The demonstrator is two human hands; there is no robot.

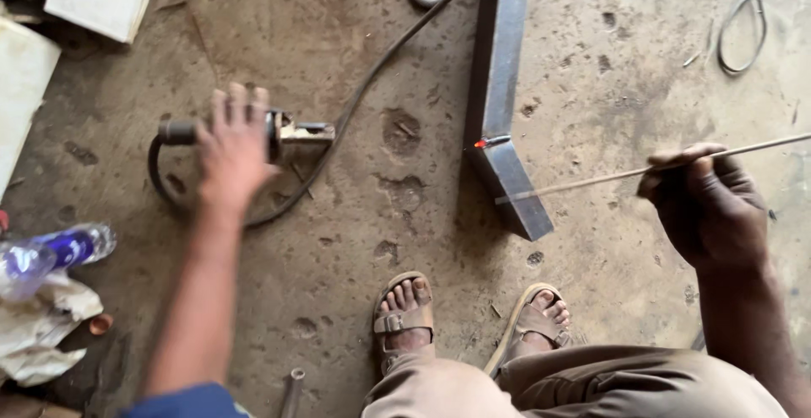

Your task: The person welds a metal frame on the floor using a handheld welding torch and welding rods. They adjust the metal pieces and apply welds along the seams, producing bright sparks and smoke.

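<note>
Electrode holder [291,133]: dark handle, metal jaw, cabled, lying flat on the concrete floor. Thin welding rod [608,176]: straight, nearly horizontal, tip touching the steel tube [505,105].

Soft daylight, slight motion blur

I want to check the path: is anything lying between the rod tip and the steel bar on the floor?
Nothing visible does. The right hand holds the rod, and its tip already reaches the steel bar, below a small glowing spot.

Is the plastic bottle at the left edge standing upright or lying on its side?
Lying on its side: the plastic bottle stretches lengthwise across the concrete floor, beside crumpled paper.
</note>
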